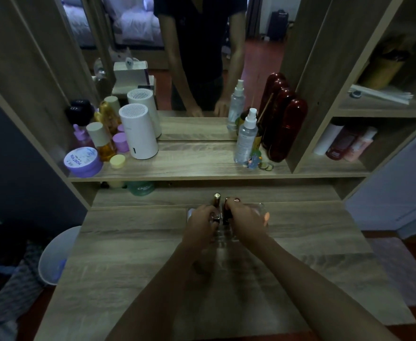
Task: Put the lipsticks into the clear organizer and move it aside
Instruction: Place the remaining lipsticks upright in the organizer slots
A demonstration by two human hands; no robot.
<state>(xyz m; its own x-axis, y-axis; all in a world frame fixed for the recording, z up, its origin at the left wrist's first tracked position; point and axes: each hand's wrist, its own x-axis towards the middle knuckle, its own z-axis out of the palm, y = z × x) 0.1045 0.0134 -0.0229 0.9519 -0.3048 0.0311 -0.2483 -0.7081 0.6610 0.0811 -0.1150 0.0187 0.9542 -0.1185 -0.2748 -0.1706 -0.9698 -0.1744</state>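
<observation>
The clear organizer (259, 209) stands on the wooden desk (128, 254), near the middle of its far side, and my two hands hide most of it. A gold-capped lipstick (217, 200) stands upright in it, with my left hand (200, 225) closed around its lower part. Just to its right is a dark red lipstick (228, 208), also upright, and my right hand (248, 221) grips it from the right. A dim brownish shape (199, 267) lies on the desk beside my left forearm; I cannot tell what it is.
On a raised shelf (197, 166) behind the organizer stand a white cylinder (139, 134), purple jars and amber bottles at the left, and spray bottles (246, 139) and a dark red case (285, 129) at the right. Above the shelf is a mirror. A white bin (57, 254) sits left of the desk.
</observation>
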